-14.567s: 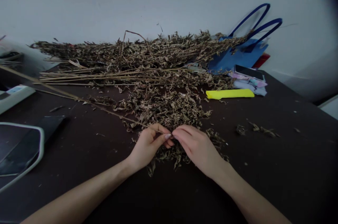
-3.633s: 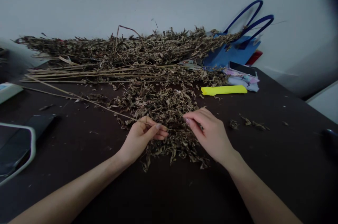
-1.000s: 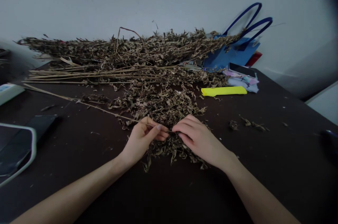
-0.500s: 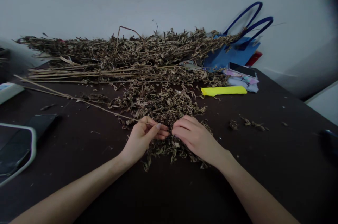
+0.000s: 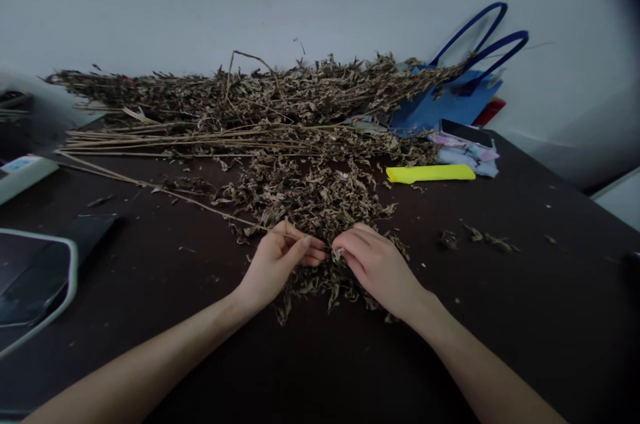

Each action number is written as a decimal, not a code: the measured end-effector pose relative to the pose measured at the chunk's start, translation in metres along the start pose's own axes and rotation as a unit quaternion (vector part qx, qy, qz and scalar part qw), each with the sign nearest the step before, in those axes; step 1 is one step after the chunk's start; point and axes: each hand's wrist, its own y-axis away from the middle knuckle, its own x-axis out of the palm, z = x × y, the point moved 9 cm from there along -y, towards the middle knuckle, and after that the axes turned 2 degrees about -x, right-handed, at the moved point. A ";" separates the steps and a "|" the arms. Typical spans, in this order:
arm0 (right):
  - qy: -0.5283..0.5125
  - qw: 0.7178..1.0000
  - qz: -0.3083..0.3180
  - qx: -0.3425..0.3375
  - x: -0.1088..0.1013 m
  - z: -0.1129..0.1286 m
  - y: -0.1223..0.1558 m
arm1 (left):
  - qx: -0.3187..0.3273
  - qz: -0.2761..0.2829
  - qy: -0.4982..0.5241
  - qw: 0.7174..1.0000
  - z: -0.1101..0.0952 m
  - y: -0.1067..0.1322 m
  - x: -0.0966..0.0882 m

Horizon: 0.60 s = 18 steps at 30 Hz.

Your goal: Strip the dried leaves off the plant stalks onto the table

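My left hand (image 5: 280,261) pinches a long dried stem (image 5: 200,202) between thumb and fingers. The stem runs from the hand out to the upper left across the dark table. Close beside it, my right hand (image 5: 377,264) has its fingers curled round a dried leaf (image 5: 339,254), which shows at the fingertips. Both hands are over a heap of crumpled dried leaves (image 5: 320,194) that spreads under and behind them. The stem's leafy end between the hands is partly hidden by the fingers.
Bare stems (image 5: 150,143) and a thick bundle of dried plants (image 5: 280,87) lie along the wall. At the right are a blue bag (image 5: 425,104), a yellow strip (image 5: 433,173) and a phone (image 5: 466,133) on a cloth. A pale-rimmed object (image 5: 74,264) stands at the left.
The view has shifted slightly, so things sit a little farther right. My right fingers have drawn slightly away from the left hand, and a leaf now shows in them.
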 end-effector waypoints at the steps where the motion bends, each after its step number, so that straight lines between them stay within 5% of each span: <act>1: -0.005 1.000 -0.001 0.007 0.000 -0.001 0.001 | -0.001 0.000 0.002 1.000 0.000 0.000 0.000; 18: -0.050 0.997 0.031 0.054 0.010 -0.009 0.004 | 0.010 0.017 0.043 0.999 0.002 -0.002 0.002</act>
